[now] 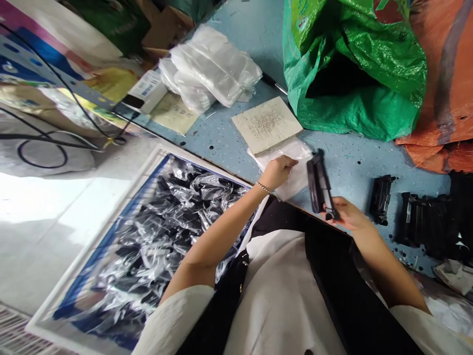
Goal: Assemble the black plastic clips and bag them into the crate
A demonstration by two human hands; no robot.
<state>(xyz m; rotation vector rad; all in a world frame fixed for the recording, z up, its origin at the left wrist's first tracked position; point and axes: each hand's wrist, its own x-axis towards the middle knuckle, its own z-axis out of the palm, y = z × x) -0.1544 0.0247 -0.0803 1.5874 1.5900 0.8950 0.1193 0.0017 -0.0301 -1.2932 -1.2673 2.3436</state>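
Black plastic part (318,187), pinched at its near end by the right hand (345,213), lies over the blue table (351,158), its long axis pointing away from the body toward a green sack (369,84). The left hand (277,170), arm outstretched, curls its fingers on a clear bag (295,162) just beside it; whether it grips is unclear.

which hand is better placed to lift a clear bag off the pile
Left, likely: the left hand rests on the clear bags, while the right hand grips a black part.
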